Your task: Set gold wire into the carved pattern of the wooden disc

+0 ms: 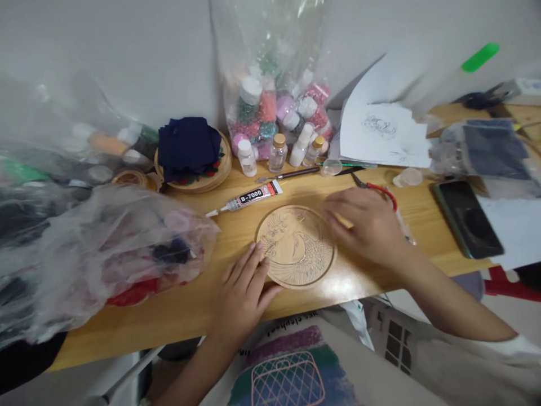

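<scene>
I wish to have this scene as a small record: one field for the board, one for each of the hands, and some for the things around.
Board: round, wooden, with a line drawing
Left hand: fingers at the board's left rim
Right hand: blurred, by the board's right edge; contact unclear
Glue tube: marked B-7000, behind the board, nozzle pointing left
Phone: far right, screen dark
</scene>
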`<state>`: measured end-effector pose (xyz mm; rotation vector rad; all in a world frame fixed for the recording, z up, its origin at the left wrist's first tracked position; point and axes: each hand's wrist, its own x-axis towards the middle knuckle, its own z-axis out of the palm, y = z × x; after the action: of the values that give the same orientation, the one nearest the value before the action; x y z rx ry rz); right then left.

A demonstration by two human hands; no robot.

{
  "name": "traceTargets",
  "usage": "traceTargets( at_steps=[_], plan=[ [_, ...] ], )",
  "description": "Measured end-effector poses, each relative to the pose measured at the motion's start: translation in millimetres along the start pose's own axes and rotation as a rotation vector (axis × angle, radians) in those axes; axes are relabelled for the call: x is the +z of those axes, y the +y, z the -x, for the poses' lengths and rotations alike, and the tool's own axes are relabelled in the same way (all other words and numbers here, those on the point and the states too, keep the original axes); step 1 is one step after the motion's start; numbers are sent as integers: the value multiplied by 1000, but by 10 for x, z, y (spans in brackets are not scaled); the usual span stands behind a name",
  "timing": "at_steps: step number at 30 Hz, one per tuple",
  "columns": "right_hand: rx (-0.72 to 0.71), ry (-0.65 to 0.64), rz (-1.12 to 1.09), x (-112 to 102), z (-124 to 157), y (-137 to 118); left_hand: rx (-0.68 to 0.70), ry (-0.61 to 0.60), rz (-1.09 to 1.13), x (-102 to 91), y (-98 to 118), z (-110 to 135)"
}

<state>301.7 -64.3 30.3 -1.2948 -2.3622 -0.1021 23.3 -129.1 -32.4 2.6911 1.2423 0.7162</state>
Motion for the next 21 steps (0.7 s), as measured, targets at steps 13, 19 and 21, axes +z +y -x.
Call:
traceTargets(
  at_steps=[13,19,21],
  plan=[
    [363,-403,405,29,-189,767,-9,1,-4,2,-2,-2],
    [262,-519,438,26,-304,793,-18,-8,0,-7,15,-12],
    [222,-520,421,-2,-288,834,-38,-35,11,-20,28,-19]
  ],
)
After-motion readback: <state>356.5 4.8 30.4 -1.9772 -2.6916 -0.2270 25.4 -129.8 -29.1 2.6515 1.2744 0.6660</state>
